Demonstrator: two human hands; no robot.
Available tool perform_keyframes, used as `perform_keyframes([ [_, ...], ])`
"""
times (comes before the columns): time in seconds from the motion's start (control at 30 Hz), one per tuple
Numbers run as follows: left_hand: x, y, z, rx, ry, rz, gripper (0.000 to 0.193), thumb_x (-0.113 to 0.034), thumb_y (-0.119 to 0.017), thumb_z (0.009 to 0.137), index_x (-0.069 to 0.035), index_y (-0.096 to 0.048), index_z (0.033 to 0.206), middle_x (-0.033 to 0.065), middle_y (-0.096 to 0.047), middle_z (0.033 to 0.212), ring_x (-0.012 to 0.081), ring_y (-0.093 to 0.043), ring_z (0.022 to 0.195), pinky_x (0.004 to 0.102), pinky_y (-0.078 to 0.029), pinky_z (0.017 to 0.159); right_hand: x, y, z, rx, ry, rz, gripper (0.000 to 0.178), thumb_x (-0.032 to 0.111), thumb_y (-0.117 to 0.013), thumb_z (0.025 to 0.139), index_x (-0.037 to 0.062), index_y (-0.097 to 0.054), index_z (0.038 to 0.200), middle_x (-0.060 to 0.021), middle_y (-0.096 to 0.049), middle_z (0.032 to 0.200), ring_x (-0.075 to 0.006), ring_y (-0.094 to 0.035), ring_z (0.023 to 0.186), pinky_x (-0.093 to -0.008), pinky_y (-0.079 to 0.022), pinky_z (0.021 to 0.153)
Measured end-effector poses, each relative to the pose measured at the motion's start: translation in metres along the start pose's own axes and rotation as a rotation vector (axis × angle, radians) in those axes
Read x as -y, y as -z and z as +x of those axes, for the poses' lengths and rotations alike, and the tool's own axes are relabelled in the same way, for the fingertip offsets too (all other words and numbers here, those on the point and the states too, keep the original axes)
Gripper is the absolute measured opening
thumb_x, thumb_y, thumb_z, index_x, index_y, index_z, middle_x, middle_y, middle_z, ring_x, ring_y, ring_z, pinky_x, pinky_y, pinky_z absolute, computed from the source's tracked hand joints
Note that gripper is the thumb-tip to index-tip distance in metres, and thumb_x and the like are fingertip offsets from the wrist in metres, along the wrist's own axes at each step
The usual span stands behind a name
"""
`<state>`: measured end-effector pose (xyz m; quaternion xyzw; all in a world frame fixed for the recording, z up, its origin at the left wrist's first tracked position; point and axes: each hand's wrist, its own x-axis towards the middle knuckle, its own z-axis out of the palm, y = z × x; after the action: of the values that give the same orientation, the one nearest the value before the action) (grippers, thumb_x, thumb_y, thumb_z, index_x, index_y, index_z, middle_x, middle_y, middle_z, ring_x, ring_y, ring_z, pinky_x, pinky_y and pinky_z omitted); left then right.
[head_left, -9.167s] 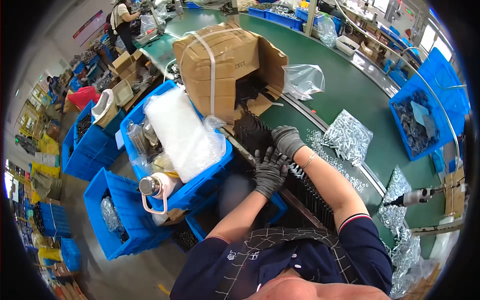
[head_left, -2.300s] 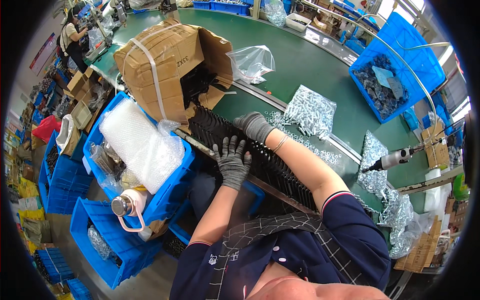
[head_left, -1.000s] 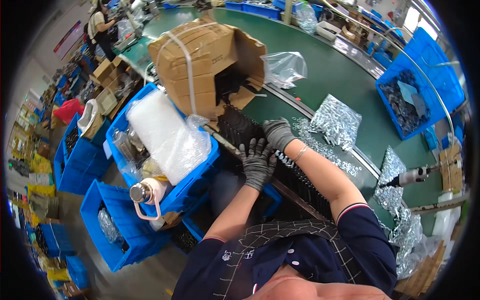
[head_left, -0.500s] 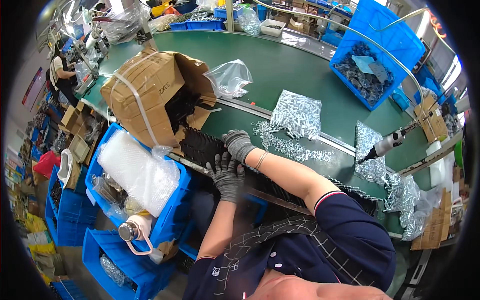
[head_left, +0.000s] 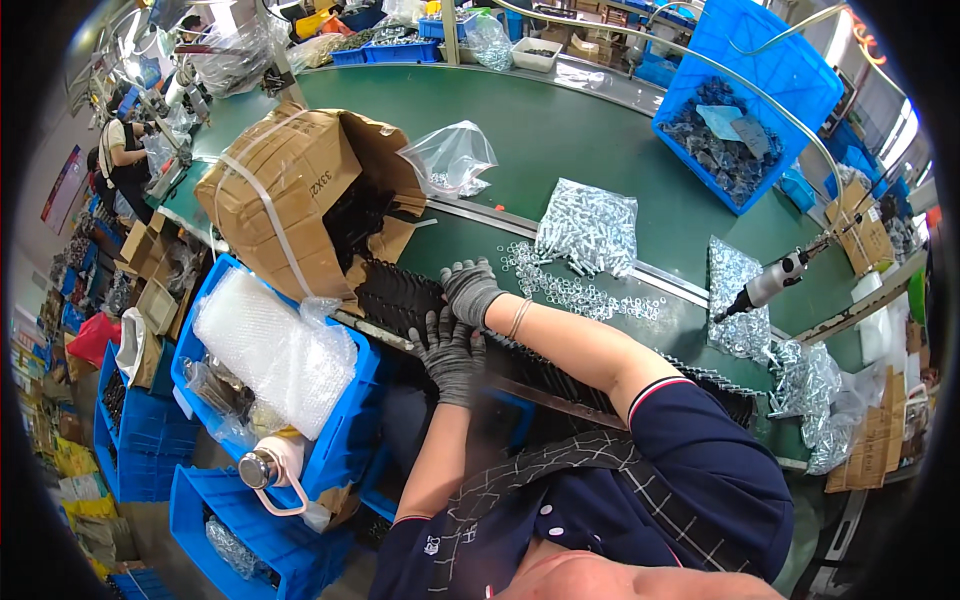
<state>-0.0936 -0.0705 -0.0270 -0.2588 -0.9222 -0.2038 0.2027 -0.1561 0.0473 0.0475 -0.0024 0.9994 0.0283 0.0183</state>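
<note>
Along the near edge of the green table runs a dense row of thin black parts (head_left: 400,292), their exact kind unclear. My left hand (head_left: 452,362), in a grey knitted glove, lies on the near side of this row with its fingers stretched out and apart. On the far side, my gloved right hand (head_left: 470,290) rests against it, fingers bent over the parts. My right forearm covers part of the row, which comes out again near a line of upright bolts (head_left: 705,375). Loose nuts (head_left: 575,297) are scattered just beyond my right hand.
An open cardboard box (head_left: 285,185) of black parts lies tilted at the left. Beyond the nuts is a clear bag of bolts (head_left: 588,228). A power screwdriver (head_left: 768,284) hangs at the right over another bag. A blue bin (head_left: 355,430) stands below the table's left edge.
The whole view has shifted slightly. Both hands keep their place on the black row, with hardly any movement of the fingers.
</note>
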Motion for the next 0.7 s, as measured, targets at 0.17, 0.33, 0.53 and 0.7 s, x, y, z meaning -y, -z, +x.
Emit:
perform_keyframes([
  [0.17, -0.001, -0.001, -0.001, -0.021, -0.005, 0.004, 0.040, -0.037, -0.055, 0.087, -0.017, -0.062, 0.121, 0.0071, -0.052, 0.136, 0.0312, -0.036, 0.135, 0.0593, -0.010, 0.115, 0.000, 0.003, 0.007, 0.098, -0.023, 0.003, 0.033, 0.027, -0.057, 0.089, 0.0063, -0.061, 0.114, -0.0122, -0.066, 0.108, -0.0296, -0.061, 0.109, -0.0510, -0.036, 0.101],
  [0.33, 0.002, -0.001, -0.001, -0.054, -0.014, -0.025, 0.041, -0.038, -0.056, 0.086, -0.018, -0.061, 0.121, 0.0072, -0.051, 0.137, 0.0319, -0.036, 0.135, 0.0592, -0.011, 0.115, -0.002, 0.001, 0.003, 0.024, -0.015, 0.073, 0.034, 0.027, -0.056, 0.091, 0.0039, -0.059, 0.115, -0.0153, -0.064, 0.111, -0.0300, -0.060, 0.112, -0.0544, -0.032, 0.106],
  [0.53, 0.002, -0.002, -0.002, -0.012, -0.006, -0.008, 0.042, -0.038, -0.056, 0.086, -0.019, -0.061, 0.122, 0.0068, -0.051, 0.137, 0.0320, -0.036, 0.135, 0.0591, -0.011, 0.115, -0.006, 0.006, 0.006, 0.077, 0.013, -0.007, 0.037, 0.031, -0.055, 0.091, 0.0050, -0.059, 0.117, -0.0149, -0.064, 0.112, -0.0303, -0.059, 0.114, -0.0560, -0.029, 0.108],
  [0.7, 0.003, 0.000, -0.001, -0.003, -0.001, -0.012, 0.041, -0.038, -0.055, 0.086, -0.019, -0.061, 0.122, 0.0070, -0.051, 0.137, 0.0320, -0.036, 0.135, 0.0589, -0.011, 0.115, -0.002, 0.009, 0.001, 0.057, 0.042, -0.010, 0.039, 0.031, -0.054, 0.091, 0.0060, -0.059, 0.120, -0.0138, -0.064, 0.113, -0.0303, -0.058, 0.115, -0.0564, -0.027, 0.109],
])
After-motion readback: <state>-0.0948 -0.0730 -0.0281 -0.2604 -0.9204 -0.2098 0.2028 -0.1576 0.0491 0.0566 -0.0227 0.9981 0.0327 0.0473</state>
